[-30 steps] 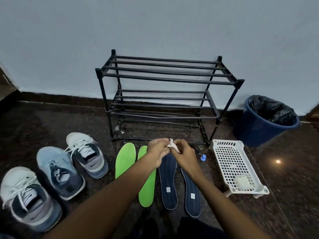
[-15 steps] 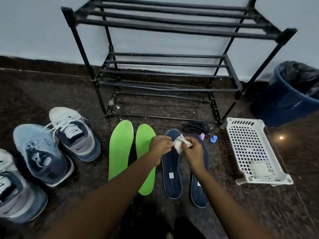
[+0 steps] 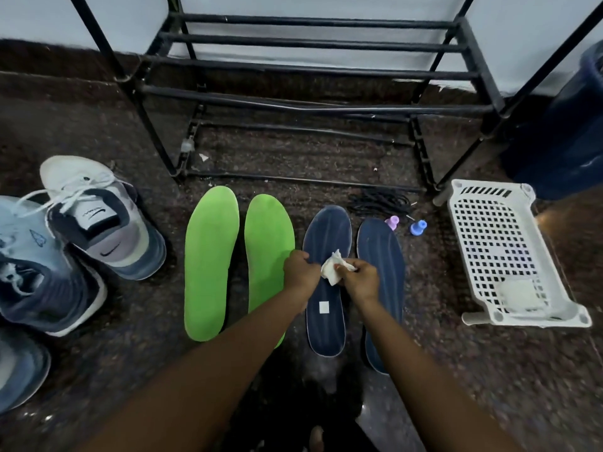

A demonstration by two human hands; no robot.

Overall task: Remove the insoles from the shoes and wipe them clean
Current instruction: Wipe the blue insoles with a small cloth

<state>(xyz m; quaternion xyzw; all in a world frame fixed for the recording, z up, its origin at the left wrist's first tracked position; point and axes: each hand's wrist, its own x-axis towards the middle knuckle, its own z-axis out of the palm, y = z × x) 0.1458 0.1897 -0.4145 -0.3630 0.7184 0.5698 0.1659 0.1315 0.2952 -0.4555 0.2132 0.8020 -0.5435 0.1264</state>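
Note:
Two green insoles [image 3: 210, 262] [image 3: 269, 249] and two navy insoles [image 3: 326, 230] [image 3: 380, 252] lie side by side on the dark floor. A small white wipe [image 3: 332, 270] is held just above the left navy insole. My right hand [image 3: 360, 280] pinches the wipe's right side, and my left hand [image 3: 300, 269] grips its left edge with curled fingers. A white-and-grey shoe [image 3: 104, 223] and a light-blue shoe [image 3: 32, 265] stand at the left. Part of a third shoe [image 3: 16, 363] shows at the lower left.
A black metal shoe rack [image 3: 310, 76] stands behind the insoles. A white perforated basket [image 3: 499, 243] with a white wad [image 3: 518, 290] in it sits at the right, a blue bin [image 3: 561, 132] behind it. Black laces [image 3: 380, 203] and two small caps [image 3: 417, 227] lie near the rack.
The view has dropped closer to the floor. Both hands have come down with the wipe, from above the insoles' toes to just over the left navy insole.

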